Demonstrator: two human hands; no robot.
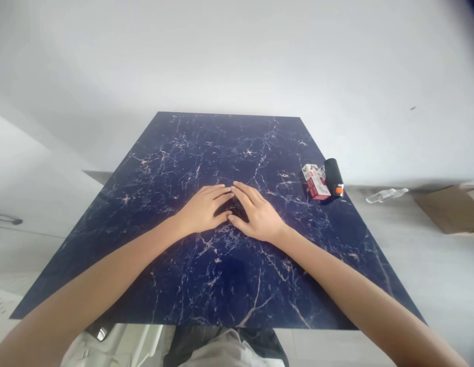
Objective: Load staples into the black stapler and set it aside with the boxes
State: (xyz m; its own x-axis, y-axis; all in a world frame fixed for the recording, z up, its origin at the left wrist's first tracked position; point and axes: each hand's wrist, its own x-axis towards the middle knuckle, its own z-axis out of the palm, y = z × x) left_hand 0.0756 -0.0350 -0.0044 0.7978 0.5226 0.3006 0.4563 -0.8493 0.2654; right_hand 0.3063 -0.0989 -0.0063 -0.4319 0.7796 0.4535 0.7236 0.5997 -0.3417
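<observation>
**Fingers nearly meeting on the blue marble-patterned tabletop (229, 285)**

The left hand (204, 209) and right hand (262, 216) are lying palm-down, probably leaning there for support. Their fingers are spreading only narrowly, thumbs angling wider, grasping nothing visible; whether the opposing tips are touching, I cannot tell. Rightward of the right fingers, roughly level with their tips, a red-and-white carton (317, 184) is sitting just beside a black cylinder (332, 174), perhaps kept near the edge for reach. Neither is standing between the hands. Farther right, beyond the tabletop, a clear plastic bottle (385, 194) is lying near a cardboard box (447, 209).
</observation>
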